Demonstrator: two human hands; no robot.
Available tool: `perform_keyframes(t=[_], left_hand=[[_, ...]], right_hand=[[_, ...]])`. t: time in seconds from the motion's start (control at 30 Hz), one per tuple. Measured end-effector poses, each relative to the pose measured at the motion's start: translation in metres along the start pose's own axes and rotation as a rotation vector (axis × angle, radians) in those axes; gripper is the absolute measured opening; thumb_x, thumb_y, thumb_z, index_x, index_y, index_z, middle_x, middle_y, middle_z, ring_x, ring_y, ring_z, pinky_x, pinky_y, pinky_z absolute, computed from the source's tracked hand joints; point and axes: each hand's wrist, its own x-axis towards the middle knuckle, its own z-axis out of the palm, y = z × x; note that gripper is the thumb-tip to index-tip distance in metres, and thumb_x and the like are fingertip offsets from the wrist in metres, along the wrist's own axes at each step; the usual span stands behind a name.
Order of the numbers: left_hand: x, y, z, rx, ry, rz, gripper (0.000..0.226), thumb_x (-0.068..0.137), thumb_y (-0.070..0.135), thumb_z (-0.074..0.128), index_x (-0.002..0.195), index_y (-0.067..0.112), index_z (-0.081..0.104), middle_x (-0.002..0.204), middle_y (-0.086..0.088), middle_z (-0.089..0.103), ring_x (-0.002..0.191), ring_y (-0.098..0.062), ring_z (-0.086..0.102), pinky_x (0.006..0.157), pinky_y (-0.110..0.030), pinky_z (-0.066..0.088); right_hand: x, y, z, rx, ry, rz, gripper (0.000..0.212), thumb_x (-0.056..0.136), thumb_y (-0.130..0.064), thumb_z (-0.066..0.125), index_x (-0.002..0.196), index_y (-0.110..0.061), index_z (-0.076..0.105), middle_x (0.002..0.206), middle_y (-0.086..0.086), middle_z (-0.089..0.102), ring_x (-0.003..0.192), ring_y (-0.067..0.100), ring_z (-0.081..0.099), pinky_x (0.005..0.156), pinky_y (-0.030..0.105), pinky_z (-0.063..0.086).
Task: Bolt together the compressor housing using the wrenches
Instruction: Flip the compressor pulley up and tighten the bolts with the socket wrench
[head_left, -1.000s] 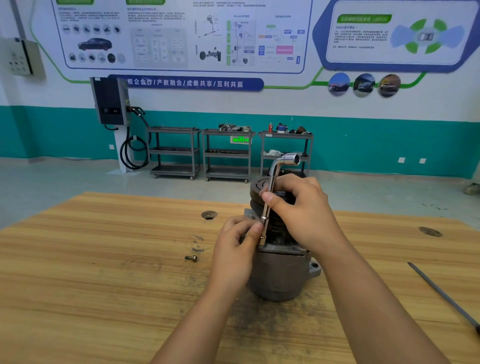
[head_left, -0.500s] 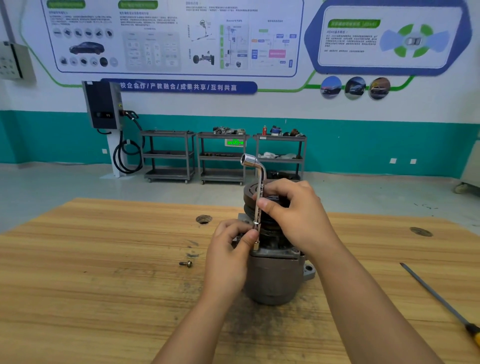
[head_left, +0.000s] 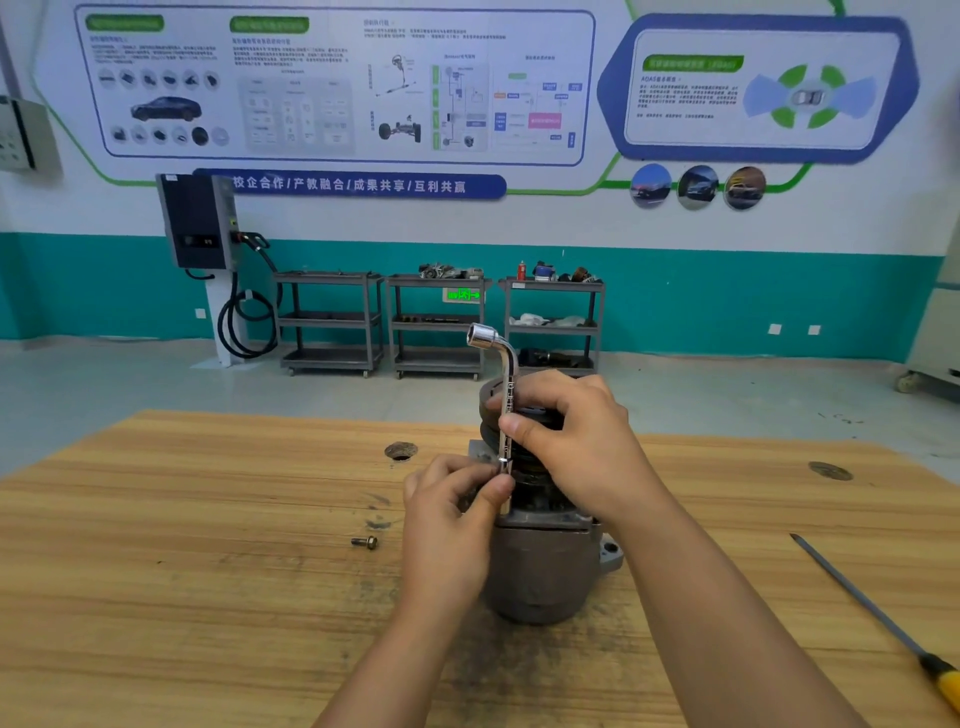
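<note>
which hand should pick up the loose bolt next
Probably the left. The bolt lies on the table just left of the compressor, nearest the left hand, which only pinches the lower end of the wrench. The right hand grips the shaft on the far side and can keep it upright.

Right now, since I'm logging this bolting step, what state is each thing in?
wrench: upright, bent end on top, held by both grips.
left grip: pinches the wrench's lower end.
right grip: holds the wrench's shaft.
compressor: standing on the table.
bolt: loose, lying left of the compressor.
screwdriver: lying on the table, untouched.
</note>
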Motion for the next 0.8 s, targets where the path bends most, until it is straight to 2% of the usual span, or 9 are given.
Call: perform_keyframes(t=[0.17,0.23,0.33,0.47,0.57,0.63,0.7,0.73,0.8], left_hand=[[0.001,-0.003,0.003,0.017,-0.025,0.025,0.011,0.088,0.014,0.061,0.084,0.021,0.068,0.084,0.014,0.055,0.097,-0.013,0.042,0.077,-0.001,0.027],[0.002,-0.004,0.003,0.014,-0.041,0.037,0.014,0.089,0.012,0.059,0.083,0.021,0.067,0.085,0.014,0.055,0.097,-0.014,0.041,0.078,-0.002,0.026],[0.003,-0.007,0.005,-0.002,-0.063,0.026,0.017,0.091,0.01,0.056,0.082,0.021,0.066,0.087,0.014,0.055,0.097,-0.015,0.041,0.078,-0.002,0.026],[0.002,-0.01,0.005,-0.046,-0.067,0.011,0.021,0.091,0.015,0.056,0.079,0.03,0.063,0.088,0.015,0.057,0.1,-0.014,0.042,0.078,-0.001,0.027],[0.002,-0.014,0.001,-0.143,-0.023,0.003,0.016,0.09,0.028,0.053,0.081,0.033,0.066,0.091,0.009,0.058,0.1,-0.015,0.051,0.085,-0.018,0.038],[0.007,-0.024,-0.009,-0.158,0.13,-0.083,0.017,0.093,0.024,0.051,0.09,0.032,0.066,0.1,0.004,0.059,0.099,-0.009,0.055,0.084,-0.022,0.043],[0.017,-0.045,-0.024,0.135,0.294,-0.245,0.025,0.093,0.007,0.051,0.101,0.027,0.063,0.114,0.0,0.059,0.108,-0.015,0.053,0.091,-0.03,0.043],[0.021,-0.056,-0.032,0.348,0.278,-0.345,0.035,0.09,0.001,0.05,0.11,0.028,0.062,0.122,-0.001,0.057,0.114,-0.021,0.049,0.096,-0.038,0.04],[0.022,-0.073,-0.044,0.713,0.096,-0.511,0.05,0.088,0.002,0.046,0.126,0.033,0.054,0.135,0.002,0.049,0.124,-0.026,0.038,0.098,-0.041,0.031]], right_hand=[[0.002,0.003,0.006,0.003,0.084,0.033,0.013,0.083,-0.029,0.068,0.096,-0.025,0.071,0.08,-0.024,0.051,0.098,0.008,0.035,0.098,0.039,0.029],[0.003,0.003,0.009,0.016,0.12,0.05,0.012,0.082,-0.028,0.07,0.093,-0.024,0.071,0.077,-0.025,0.048,0.097,0.008,0.033,0.094,0.035,0.028],[0.004,0.003,0.013,-0.023,0.144,0.06,0.011,0.081,-0.031,0.07,0.091,-0.026,0.07,0.081,-0.021,0.051,0.102,0.011,0.036,0.081,0.026,0.018],[0.004,0.001,0.02,-0.082,0.181,0.043,0.008,0.083,-0.033,0.069,0.087,-0.027,0.068,0.085,-0.019,0.051,0.1,0.011,0.035,0.073,0.024,0.013],[0.004,0.001,0.022,-0.106,0.191,0.032,0.008,0.085,-0.035,0.066,0.089,-0.028,0.067,0.088,-0.019,0.051,0.099,0.01,0.033,0.072,0.024,0.011],[0.003,0.0,0.022,-0.103,0.181,0.037,0.008,0.086,-0.036,0.065,0.09,-0.028,0.066,0.087,-0.02,0.05,0.098,0.009,0.031,0.071,0.024,0.011],[0.003,0.0,0.02,-0.087,0.164,0.05,0.01,0.086,-0.036,0.064,0.092,-0.027,0.067,0.083,-0.021,0.048,0.097,0.008,0.029,0.071,0.025,0.012],[0.003,0.0,0.02,-0.08,0.158,0.053,0.011,0.087,-0.035,0.063,0.092,-0.027,0.067,0.083,-0.021,0.048,0.097,0.009,0.029,0.071,0.025,0.012],[0.003,-0.001,0.018,-0.066,0.148,0.053,0.01,0.088,-0.034,0.063,0.091,-0.026,0.067,0.087,-0.02,0.05,0.1,0.012,0.034,0.072,0.026,0.014]])
